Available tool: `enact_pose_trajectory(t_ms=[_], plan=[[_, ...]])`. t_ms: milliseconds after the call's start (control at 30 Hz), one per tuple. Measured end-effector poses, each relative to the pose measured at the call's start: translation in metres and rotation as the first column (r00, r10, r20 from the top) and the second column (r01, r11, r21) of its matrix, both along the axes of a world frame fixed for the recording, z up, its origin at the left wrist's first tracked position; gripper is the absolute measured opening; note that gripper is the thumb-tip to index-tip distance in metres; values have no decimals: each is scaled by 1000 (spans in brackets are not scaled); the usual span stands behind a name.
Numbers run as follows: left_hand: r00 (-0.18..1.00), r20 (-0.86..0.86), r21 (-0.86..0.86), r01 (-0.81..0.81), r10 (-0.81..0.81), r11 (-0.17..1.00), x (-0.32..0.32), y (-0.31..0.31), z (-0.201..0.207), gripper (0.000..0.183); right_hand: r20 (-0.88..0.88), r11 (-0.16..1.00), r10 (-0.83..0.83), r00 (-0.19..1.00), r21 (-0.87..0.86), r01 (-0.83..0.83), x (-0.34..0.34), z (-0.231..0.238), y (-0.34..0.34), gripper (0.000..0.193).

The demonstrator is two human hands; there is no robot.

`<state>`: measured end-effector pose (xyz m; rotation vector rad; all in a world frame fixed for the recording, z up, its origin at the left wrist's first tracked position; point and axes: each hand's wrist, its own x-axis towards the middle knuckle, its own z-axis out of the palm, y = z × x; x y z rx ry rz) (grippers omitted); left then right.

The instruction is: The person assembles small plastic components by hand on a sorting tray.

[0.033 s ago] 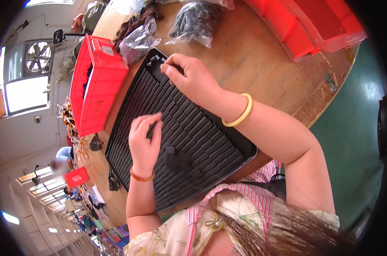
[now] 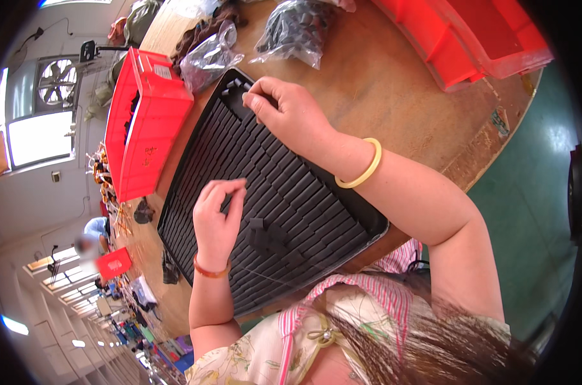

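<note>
A large black tray (image 2: 373,223) lies before me on the table, filled with slanting rows of small black block-like pieces (image 2: 304,199). Several loose black pieces (image 2: 268,236) lie heaped on top of the rows near me. Over the tray's far end, my right hand (image 2: 292,114) has its thumb and fingers pinched together; what they hold, if anything, is hidden. Small grey pieces (image 2: 235,86) lie in the far corner beside those fingertips. My left hand (image 2: 215,215) hovers above the middle rows, thumb and forefinger closed in a pinch, with nothing between them that I can make out.
A red bin (image 2: 156,128) with dark contents stands left of the tray. Clear bags, one of dark pieces (image 2: 297,29), lie beyond it on the wooden table (image 2: 387,96). Another red bin (image 2: 445,51) sits at far right. A person (image 2: 97,237) is further off at left.
My left hand has come slightly nearer to me, and its thumb and forefinger have drawn closer together. The right hand stays nearly in place, still pinched.
</note>
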<state>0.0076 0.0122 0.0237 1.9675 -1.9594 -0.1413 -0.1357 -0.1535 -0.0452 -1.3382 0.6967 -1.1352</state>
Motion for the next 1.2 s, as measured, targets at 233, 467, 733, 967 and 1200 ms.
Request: enact_pose_trajectory(t_ms=[233,467,733,967,1200], plan=[[973,-57,347,-191,224,918,-3,48,-10,31,8,999,46,999,-5,-46,5,0,0,24],[799,-424,355,-286,426,890,12,51,-6,18,12,995,91,996,44,-91,3,1,-1,28],[645,-698,96,-348,312,933,-13,19,-5,13,-202,606,743,638,-200,-769,-1,0,16,24],[993,93,-339,-37,73,940,-18,-18,-12,33,-261,746,527,809,-314,-588,-1,4,10,17],[994,-26,-371,-109,108,922,-5,-26,-19,38,-279,834,466,840,-177,-522,1,12,14,14]])
